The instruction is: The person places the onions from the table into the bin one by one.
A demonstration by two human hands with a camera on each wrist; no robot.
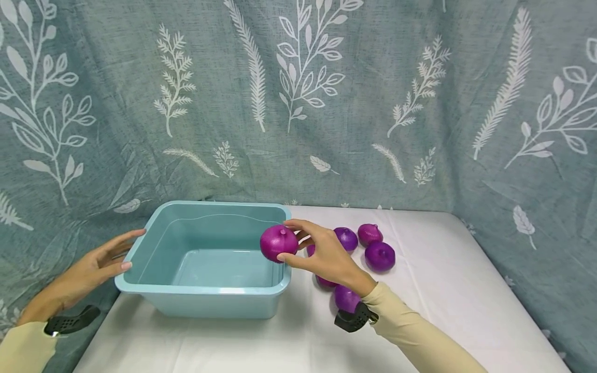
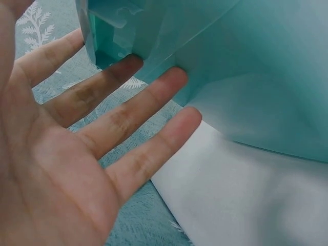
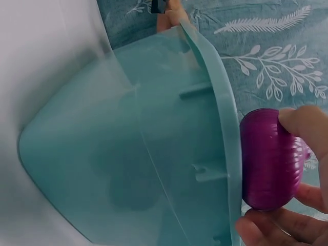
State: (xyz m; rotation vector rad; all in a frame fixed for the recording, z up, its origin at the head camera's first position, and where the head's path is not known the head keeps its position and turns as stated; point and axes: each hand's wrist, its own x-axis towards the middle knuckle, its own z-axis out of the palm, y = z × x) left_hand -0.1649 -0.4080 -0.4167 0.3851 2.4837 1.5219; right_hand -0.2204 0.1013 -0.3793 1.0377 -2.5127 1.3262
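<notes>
A light blue plastic tub (image 1: 205, 290) stands on the white-covered table, its inside bare. My right hand (image 1: 322, 254) grips a purple onion (image 1: 278, 242) between thumb and fingers, right over the tub's right rim. In the right wrist view the onion (image 3: 270, 160) shows beyond the rim, fingers around its side. My left hand (image 1: 100, 261) rests at the tub's left rim, thumb on top and fingers spread. Its straight fingers lie against the outer wall in the left wrist view, where the hand (image 2: 97, 133) holds nothing else.
Several more purple onions lie right of the tub, among them one at the front (image 1: 346, 299) and one at the right (image 1: 380, 256), partly behind my right forearm. A leaf-patterned curtain (image 1: 298, 103) hangs behind the table (image 1: 448, 290).
</notes>
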